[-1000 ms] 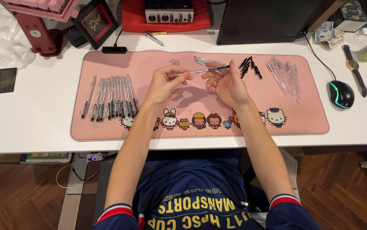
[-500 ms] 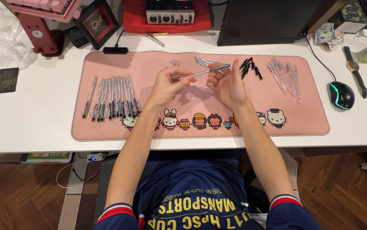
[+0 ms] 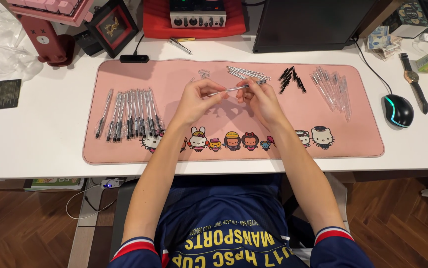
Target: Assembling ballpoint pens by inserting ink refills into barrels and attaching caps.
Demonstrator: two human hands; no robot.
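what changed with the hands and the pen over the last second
Little changed. Both hands, left hand and right hand, keep hold of the same pen above the mat; it now lies nearly level between the fingertips, shifted slightly. Nothing was picked up or let go. The pen row, black caps and clear barrels stayed put.

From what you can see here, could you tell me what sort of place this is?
Probably a home desk: a white table bearing a pink cartoon desk mat, a computer mouse and a monitor, with wooden flooring below.

pen (image 3: 238,88) tipped flatter than before, left hand (image 3: 197,100) shifted nearer right hand (image 3: 258,98)
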